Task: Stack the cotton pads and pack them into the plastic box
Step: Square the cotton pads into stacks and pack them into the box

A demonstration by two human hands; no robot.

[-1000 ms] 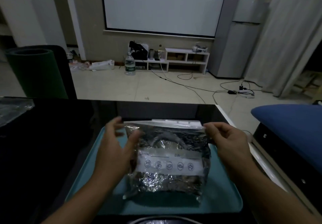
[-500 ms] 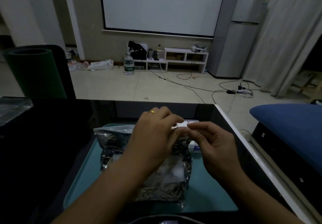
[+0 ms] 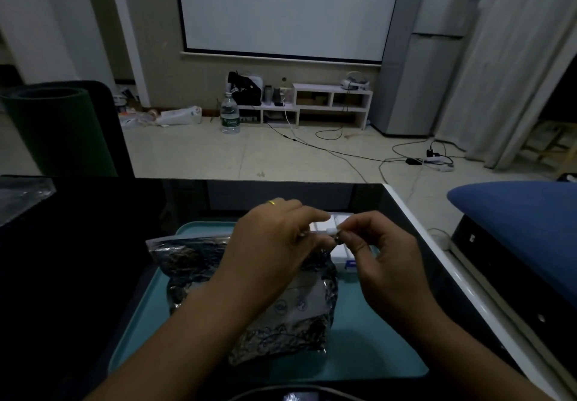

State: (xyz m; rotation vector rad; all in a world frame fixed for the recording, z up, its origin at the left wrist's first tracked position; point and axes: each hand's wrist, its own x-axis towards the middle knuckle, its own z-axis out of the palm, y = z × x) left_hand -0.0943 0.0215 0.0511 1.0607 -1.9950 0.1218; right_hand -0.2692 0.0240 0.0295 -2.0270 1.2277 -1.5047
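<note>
Head view, the only one: my left hand (image 3: 274, 244) and my right hand (image 3: 374, 254) meet above the teal tray (image 3: 374, 347), and both pinch the small white slider (image 3: 331, 230) at the top edge of the silver zip bag (image 3: 281, 316). A second ago I held the bag up by its two top corners, with my left hand open against its face; half a second ago both hands had already closed in on the slider, and the bag had sunk toward the tray. It now lies slumped there under my left forearm, its left corner sticking out free. I judge that this is the opening of the bag, a first step before any stacking. No cotton pads show; I take it that they are inside the foil, but I cannot tell. A white box (image 3: 343, 254) lies on the tray just behind my fingertips, largely hidden by my right hand, and it may be the plastic box for packing. Nothing is stacked or packed yet. The tray rests on a dark table (image 3: 93, 244).
</note>
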